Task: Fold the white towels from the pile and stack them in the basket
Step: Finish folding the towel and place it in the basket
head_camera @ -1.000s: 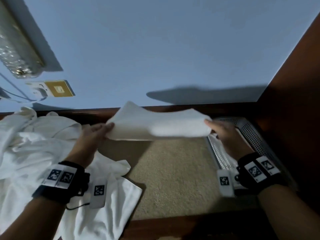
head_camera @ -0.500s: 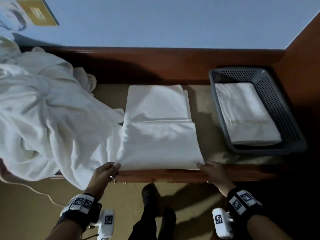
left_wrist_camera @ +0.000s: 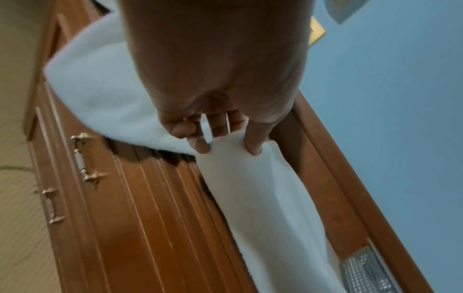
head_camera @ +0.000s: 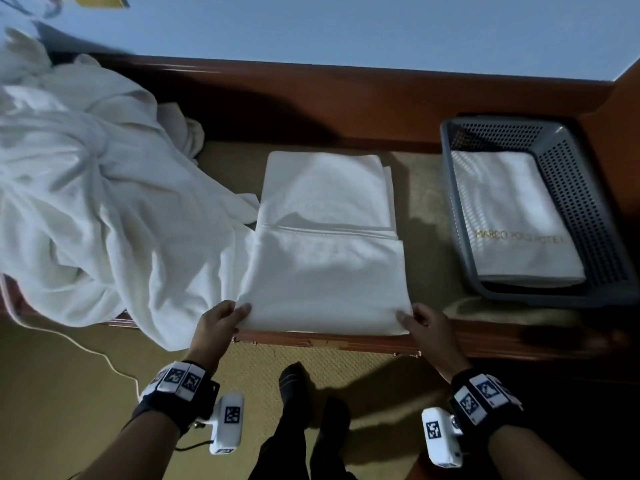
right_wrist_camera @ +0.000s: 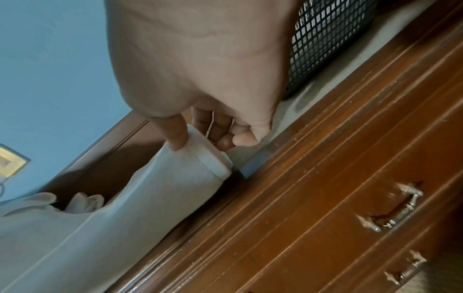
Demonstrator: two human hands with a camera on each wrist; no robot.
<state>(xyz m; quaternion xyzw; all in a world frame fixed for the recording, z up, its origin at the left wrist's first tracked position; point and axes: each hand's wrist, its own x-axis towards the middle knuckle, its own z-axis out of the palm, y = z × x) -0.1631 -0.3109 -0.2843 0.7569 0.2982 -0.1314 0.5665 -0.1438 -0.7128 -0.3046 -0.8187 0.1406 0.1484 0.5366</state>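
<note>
The far side of the pile (head_camera: 86, 188) runs out of the head view at the left and top, and part of it droops over the counter's (head_camera: 426, 188) front edge, so I cannot tell how many towels are heaped there. In the basket (head_camera: 588, 209) I see only the top folded towel (head_camera: 512, 216), with gold lettering across it that is hard to read; what lies under it is hidden. My wrist views are blurred and the palms block much of them.

The towel (head_camera: 325, 244) I am folding lies flat in the middle of the counter, between the pile and the basket. Its left edge touches the pile's spilled cloth; on its right a strip of bare tan counter separates it from the basket. Its near edge sits right at the counter's wooden front lip, above drawers with metal handles (left_wrist_camera: 85, 158).

My left hand (head_camera: 218, 323) pinches the near left corner, thumb on top and fingers (left_wrist_camera: 253, 144) curled under. My right hand (head_camera: 422, 323) pinches the near right corner the same way, the cloth doubled there.

The towel is white and smooth, a near layer folded over a longer layer beneath, with a stitched hem line crossing its width
</note>
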